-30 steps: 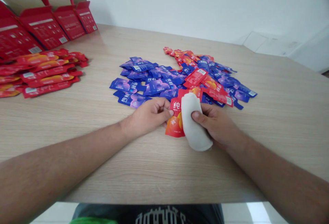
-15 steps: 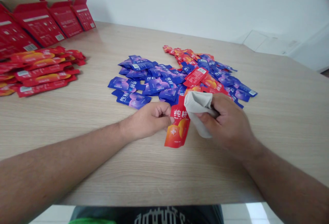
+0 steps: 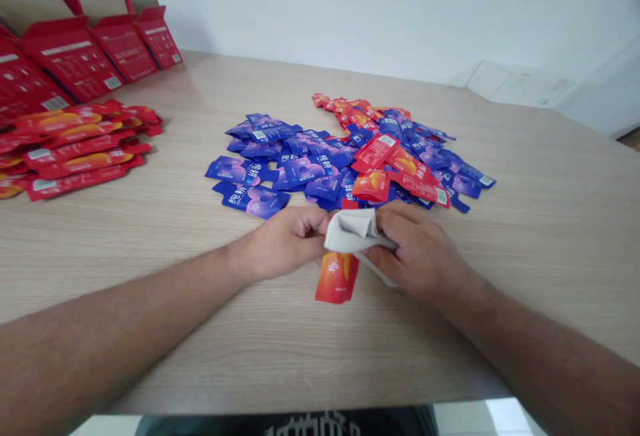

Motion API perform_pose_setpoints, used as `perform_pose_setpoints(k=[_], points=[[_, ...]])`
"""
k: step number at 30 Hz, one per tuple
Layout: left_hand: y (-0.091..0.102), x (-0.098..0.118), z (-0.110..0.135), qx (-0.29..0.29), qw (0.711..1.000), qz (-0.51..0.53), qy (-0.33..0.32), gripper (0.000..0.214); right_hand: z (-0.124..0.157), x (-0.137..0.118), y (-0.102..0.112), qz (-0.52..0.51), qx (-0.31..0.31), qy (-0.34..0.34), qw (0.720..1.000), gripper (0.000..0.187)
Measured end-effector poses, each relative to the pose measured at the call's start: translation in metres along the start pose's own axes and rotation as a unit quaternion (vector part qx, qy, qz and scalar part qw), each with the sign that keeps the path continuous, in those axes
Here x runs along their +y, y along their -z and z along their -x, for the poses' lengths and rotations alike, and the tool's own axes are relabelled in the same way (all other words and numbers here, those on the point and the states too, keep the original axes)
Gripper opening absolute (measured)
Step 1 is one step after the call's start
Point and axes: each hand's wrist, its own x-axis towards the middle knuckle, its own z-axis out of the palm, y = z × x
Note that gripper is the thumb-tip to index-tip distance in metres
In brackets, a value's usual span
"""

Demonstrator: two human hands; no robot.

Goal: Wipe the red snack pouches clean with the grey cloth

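My left hand [image 3: 284, 241] is closed on the left edge of a red and orange pouch [image 3: 335, 279], held up over the table with its printed front toward me. In my right hand [image 3: 419, 244] is a folded light-grey cloth [image 3: 351, 231], pinched between thumb and fingers. The cloth lies across the upper part of the pouch and hides most of it. Just beyond my hands spreads a loose heap of blue pouches [image 3: 305, 169] mixed with red pouches [image 3: 415, 173].
Stacked red pouches [image 3: 85, 146] lie on the left of the wooden table [image 3: 250, 356]. Behind them stand several opened red cartons [image 3: 75, 56], flaps up. A white wall [image 3: 350, 16] borders the table's far edge.
My right hand has moved the cloth leftward, from the pouch's right edge to across its front. The pouch's lettering is now covered. My left hand keeps its grip.
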Motion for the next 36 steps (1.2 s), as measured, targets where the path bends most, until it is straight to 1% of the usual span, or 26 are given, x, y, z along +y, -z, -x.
perform_pose_setpoints(k=[2, 3, 4, 7, 8, 9, 12, 14, 17, 19, 20, 23, 24, 25, 28, 30, 31, 34, 36], points=[[0.000, 0.001, 0.000, 0.002, 1.000, 0.001, -0.002, 0.020, 0.001, -0.003, -0.001, -0.029, -0.040, 0.043, 0.998, 0.009], [0.000, 0.001, 0.000, -0.001, 1.000, 0.003, -0.002, 0.021, 0.002, -0.003, -0.002, -0.032, -0.047, 0.046, 0.997, 0.008], [0.000, 0.001, 0.000, -0.007, 1.000, 0.006, -0.004, 0.020, 0.002, -0.002, -0.002, -0.026, -0.041, 0.034, 0.998, 0.008], [0.000, 0.002, 0.000, -0.011, 1.000, 0.002, -0.008, 0.017, 0.000, 0.003, -0.002, 0.011, 0.013, -0.032, 0.999, 0.012], [-0.001, 0.002, 0.000, -0.009, 1.000, -0.002, -0.008, 0.016, -0.001, 0.004, -0.002, 0.015, 0.023, -0.039, 0.999, 0.012], [-0.001, 0.002, 0.000, -0.008, 1.000, -0.005, -0.008, 0.016, -0.001, 0.005, -0.002, 0.011, 0.022, -0.033, 0.999, 0.012], [-0.001, 0.002, 0.001, -0.009, 1.000, -0.005, -0.011, 0.019, 0.000, 0.001, -0.001, -0.026, -0.032, 0.031, 0.999, 0.009], [-0.001, 0.002, 0.001, -0.014, 1.000, -0.002, -0.016, 0.020, 0.000, 0.000, -0.001, -0.031, -0.045, 0.044, 0.998, 0.008], [-0.001, 0.002, 0.001, -0.018, 1.000, -0.012, -0.015, 0.016, -0.001, 0.003, 0.000, 0.000, 0.006, -0.014, 1.000, 0.013], [-0.001, 0.002, 0.001, -0.018, 1.000, -0.018, -0.012, 0.016, -0.002, 0.004, 0.000, 0.006, 0.023, -0.033, 0.999, 0.017], [-0.001, 0.002, 0.001, -0.017, 1.000, -0.017, -0.010, 0.016, -0.002, 0.004, 0.000, -0.004, 0.015, -0.023, 1.000, 0.017], [-0.002, 0.004, 0.001, -0.021, 1.000, 0.001, -0.008, 0.018, 0.000, 0.000, -0.002, -0.048, -0.038, 0.043, 0.997, 0.010], [-0.002, 0.005, 0.001, -0.020, 1.000, 0.005, -0.009, 0.018, 0.001, -0.001, -0.002, -0.054, -0.047, 0.055, 0.996, 0.009], [-0.002, 0.005, 0.001, -0.021, 1.000, 0.007, -0.011, 0.018, 0.001, -0.001, -0.002, -0.050, -0.044, 0.052, 0.996, 0.008], [-0.002, 0.005, 0.001, -0.015, 1.000, -0.013, -0.013, 0.016, -0.001, 0.005, -0.002, -0.008, 0.001, -0.010, 1.000, 0.014], [-0.001, 0.003, 0.001, -0.005, 1.000, -0.028, -0.010, 0.016, -0.002, 0.008, -0.002, -0.001, 0.014, -0.027, 1.000, 0.016], [-0.001, 0.002, 0.001, -0.001, 0.999, -0.031, -0.011, 0.017, -0.002, 0.008, -0.002, -0.011, 0.007, -0.016, 1.000, 0.016], [0.000, 0.000, 0.001, -0.009, 1.000, -0.016, -0.020, 0.021, 0.000, 0.003, -0.003, -0.050, -0.036, 0.047, 0.997, 0.011], [0.000, -0.001, 0.001, -0.009, 1.000, -0.013, -0.024, 0.021, 0.000, 0.002, -0.004, -0.052, -0.032, 0.049, 0.997, 0.010]])
